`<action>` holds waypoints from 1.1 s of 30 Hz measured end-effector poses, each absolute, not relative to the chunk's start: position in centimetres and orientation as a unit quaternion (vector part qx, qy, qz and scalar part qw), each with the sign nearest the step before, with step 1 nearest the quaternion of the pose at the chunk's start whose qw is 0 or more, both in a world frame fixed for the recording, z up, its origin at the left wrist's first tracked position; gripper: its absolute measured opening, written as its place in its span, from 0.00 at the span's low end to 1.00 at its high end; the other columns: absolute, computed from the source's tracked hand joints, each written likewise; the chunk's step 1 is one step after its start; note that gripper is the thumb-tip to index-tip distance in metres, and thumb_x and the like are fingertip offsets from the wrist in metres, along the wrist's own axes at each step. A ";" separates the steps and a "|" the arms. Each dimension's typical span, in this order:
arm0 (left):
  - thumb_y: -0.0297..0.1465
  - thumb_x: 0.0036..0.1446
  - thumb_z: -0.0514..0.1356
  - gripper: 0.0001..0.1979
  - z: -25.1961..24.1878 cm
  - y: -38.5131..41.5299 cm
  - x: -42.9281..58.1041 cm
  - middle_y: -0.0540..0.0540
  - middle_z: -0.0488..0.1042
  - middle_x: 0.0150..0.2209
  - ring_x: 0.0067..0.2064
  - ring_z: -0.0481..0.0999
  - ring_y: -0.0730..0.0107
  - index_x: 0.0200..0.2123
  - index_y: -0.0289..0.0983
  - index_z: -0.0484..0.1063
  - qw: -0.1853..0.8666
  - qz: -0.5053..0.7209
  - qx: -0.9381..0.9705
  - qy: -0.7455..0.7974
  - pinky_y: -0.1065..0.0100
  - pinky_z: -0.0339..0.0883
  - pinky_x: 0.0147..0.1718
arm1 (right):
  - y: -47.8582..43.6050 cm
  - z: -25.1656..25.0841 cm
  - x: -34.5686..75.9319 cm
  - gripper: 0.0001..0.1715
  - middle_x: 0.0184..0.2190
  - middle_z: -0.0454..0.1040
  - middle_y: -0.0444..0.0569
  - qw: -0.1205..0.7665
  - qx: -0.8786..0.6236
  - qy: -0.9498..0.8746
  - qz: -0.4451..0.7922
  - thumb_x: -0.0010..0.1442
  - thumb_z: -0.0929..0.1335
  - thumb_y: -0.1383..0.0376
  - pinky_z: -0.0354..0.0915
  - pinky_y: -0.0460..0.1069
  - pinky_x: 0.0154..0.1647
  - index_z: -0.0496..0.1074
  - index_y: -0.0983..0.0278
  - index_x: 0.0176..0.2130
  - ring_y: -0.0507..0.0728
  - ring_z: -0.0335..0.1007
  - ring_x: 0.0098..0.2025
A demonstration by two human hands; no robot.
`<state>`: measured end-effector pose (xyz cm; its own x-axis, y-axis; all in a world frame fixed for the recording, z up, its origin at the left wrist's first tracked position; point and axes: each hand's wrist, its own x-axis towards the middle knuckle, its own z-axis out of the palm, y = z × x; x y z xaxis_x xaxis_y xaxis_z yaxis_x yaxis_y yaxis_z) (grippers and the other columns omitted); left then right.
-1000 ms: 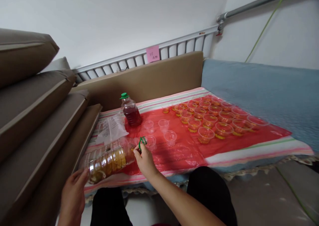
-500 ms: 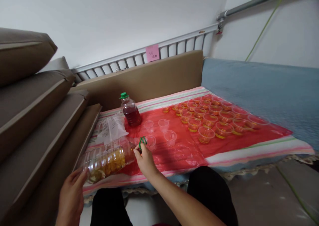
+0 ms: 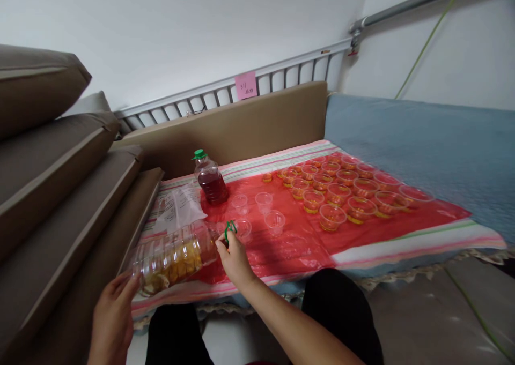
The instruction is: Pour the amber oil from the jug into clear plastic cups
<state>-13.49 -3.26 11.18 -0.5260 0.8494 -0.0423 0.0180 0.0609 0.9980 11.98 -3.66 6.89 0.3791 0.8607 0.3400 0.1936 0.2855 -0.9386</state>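
Observation:
A large clear plastic bottle (image 3: pixel 173 258) with yellow liquid lies tilted almost on its side, its neck pointing right. My left hand (image 3: pixel 115 300) grips its base end. Closed around the neck, near a green ring (image 3: pixel 230 230), is my right hand (image 3: pixel 233 260). The mouth is close to a clear plastic cup (image 3: pixel 242 228), which my fingers partly hide; I cannot tell whether liquid is flowing. Beside it stand more clear cups, among them one at the right (image 3: pixel 274 223) and one behind (image 3: pixel 264 201).
Rows of cups with yellow liquid (image 3: pixel 338 193) stand on the red plastic sheet (image 3: pixel 289 258). A green-capped bottle of dark red liquid (image 3: pixel 213 185) is behind, beside a plastic bag (image 3: pixel 179 207). Brown cushions (image 3: pixel 52 193) are stacked left; a radiator (image 3: pixel 219 94) runs along the wall.
Almost nothing differs. Both hands keep their hold on the tilted bottle, and the base end with my left hand has shifted very slightly left.

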 end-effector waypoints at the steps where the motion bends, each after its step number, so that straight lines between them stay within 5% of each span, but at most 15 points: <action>1: 0.37 0.34 0.71 0.23 11.2 -3.3 -13.5 0.49 0.77 0.35 0.41 0.74 0.66 0.37 0.36 0.74 0.350 0.597 0.340 0.637 0.61 0.62 0.54 | -3.6 6.9 12.0 0.05 0.27 0.72 0.45 0.634 -0.537 -0.491 0.264 0.57 0.63 0.65 0.66 0.49 0.35 0.62 0.59 0.29 0.55 0.70 0.30; 33: 0.37 0.33 0.72 0.25 11.5 -3.2 -13.5 0.46 0.78 0.38 0.48 0.74 0.58 0.38 0.36 0.75 0.349 0.599 0.340 0.635 0.55 0.57 0.60 | -3.6 6.5 12.1 0.05 0.27 0.70 0.45 0.621 -0.548 -0.472 0.303 0.56 0.62 0.64 0.65 0.50 0.36 0.60 0.59 0.29 0.56 0.69 0.31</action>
<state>-13.50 -3.24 11.50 -0.5245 0.8506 -0.0367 0.0134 0.0514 0.9986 12.10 -3.56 6.48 0.3719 0.8929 0.2536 0.1419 0.2154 -0.9662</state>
